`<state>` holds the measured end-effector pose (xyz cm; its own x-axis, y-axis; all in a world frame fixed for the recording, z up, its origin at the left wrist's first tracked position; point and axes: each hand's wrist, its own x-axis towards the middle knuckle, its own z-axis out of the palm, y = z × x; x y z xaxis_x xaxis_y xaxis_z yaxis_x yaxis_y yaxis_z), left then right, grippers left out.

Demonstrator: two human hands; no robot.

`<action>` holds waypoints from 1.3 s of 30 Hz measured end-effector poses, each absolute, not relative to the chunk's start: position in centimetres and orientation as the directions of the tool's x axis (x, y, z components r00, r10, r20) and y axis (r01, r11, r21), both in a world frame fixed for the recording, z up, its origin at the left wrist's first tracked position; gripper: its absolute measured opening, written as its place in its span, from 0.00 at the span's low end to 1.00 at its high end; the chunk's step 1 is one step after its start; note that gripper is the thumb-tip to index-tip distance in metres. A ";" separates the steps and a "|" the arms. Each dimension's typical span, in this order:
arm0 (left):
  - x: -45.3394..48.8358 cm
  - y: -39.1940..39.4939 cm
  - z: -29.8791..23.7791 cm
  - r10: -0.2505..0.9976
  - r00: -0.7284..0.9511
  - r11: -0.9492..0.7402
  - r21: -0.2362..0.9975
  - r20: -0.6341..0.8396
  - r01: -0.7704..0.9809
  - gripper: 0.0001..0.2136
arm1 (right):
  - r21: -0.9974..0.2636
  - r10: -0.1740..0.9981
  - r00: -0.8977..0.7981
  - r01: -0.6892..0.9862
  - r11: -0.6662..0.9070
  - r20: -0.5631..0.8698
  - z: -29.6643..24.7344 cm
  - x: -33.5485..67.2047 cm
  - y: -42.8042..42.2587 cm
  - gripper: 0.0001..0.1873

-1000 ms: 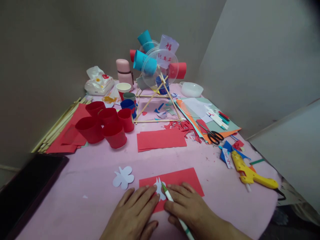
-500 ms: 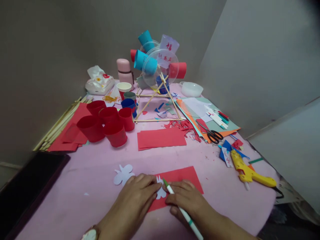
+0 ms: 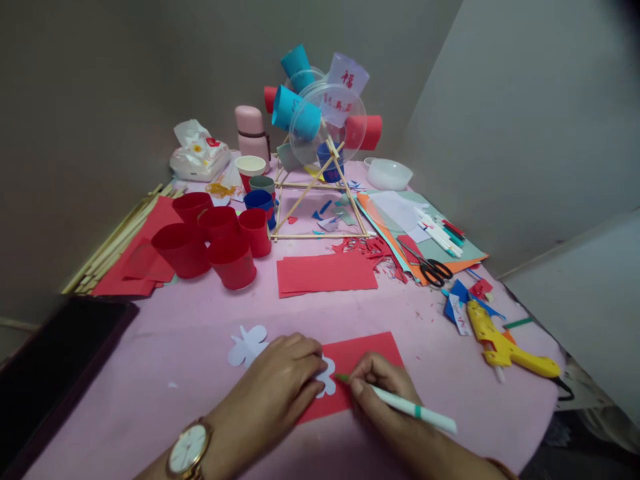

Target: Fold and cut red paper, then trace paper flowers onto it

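My left hand (image 3: 277, 390) lies flat with its fingers pressing a small white paper flower cut-out (image 3: 326, 377) onto a red paper sheet (image 3: 367, 353) at the near edge of the pink table (image 3: 200, 320). My right hand (image 3: 383, 393) grips a white pen with a green tip (image 3: 400, 402); the tip touches the red sheet just right of the flower. A second white flower shape (image 3: 246, 345) lies to the left of my left hand. A gold watch sits on my left wrist.
Several red paper cups (image 3: 215, 240) stand at the left, another red sheet (image 3: 327, 273) lies mid-table. Behind stands a cup-and-stick wheel model (image 3: 320, 127). Scissors (image 3: 430, 269), markers and a yellow glue gun (image 3: 505, 347) lie at the right. A dark tablet (image 3: 55, 360) rests near left.
My right hand turned, swinging the pen from upright to lying low towards the right, its tip now right of the flower. My left hand slid further over the flower.
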<state>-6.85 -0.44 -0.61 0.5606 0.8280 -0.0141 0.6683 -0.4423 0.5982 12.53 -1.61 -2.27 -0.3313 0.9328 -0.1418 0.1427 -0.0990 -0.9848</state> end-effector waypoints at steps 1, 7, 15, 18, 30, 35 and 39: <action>-6.9 -0.4 -0.8 0.832 0.554 -0.433 0.610 -0.012 0.664 0.08 | -0.981 0.932 -0.333 0.173 -0.089 -0.144 -2.5 12.5 -1.6 0.09; -7.0 -0.1 -1.1 0.827 0.562 -0.422 0.636 -0.022 0.645 0.06 | -0.937 0.865 -0.500 0.288 0.200 0.031 -3.1 12.9 -1.9 0.04; -7.2 0.3 -1.2 0.810 0.586 -0.449 0.633 -0.008 0.630 0.06 | -0.854 0.839 -0.535 0.388 0.346 0.096 -3.3 12.8 -1.7 0.06; -7.2 0.4 -1.1 0.802 0.596 -0.483 0.617 0.029 0.621 0.07 | -0.841 0.847 -0.519 0.404 0.361 0.115 -3.4 12.8 -1.6 0.07; -7.2 0.4 -0.9 0.805 0.592 -0.490 0.615 0.047 0.617 0.07 | -0.815 0.826 -0.555 0.429 0.390 0.104 -3.4 12.8 -1.6 0.07; -7.2 0.3 -0.9 0.811 0.585 -0.454 0.633 0.002 0.627 0.08 | -0.770 0.804 -0.587 0.470 0.432 0.093 -3.4 12.9 -1.5 0.08; -7.1 0.3 -0.8 0.816 0.577 -0.428 0.640 -0.030 0.638 0.08 | -0.777 0.807 -0.583 0.465 0.425 0.092 -3.2 12.9 -1.5 0.08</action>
<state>-7.12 0.33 -0.85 0.5775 0.8159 -0.0297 0.6381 -0.4284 0.6398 12.89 -1.55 -3.20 -0.5835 0.8069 0.0919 0.4652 0.4249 -0.7766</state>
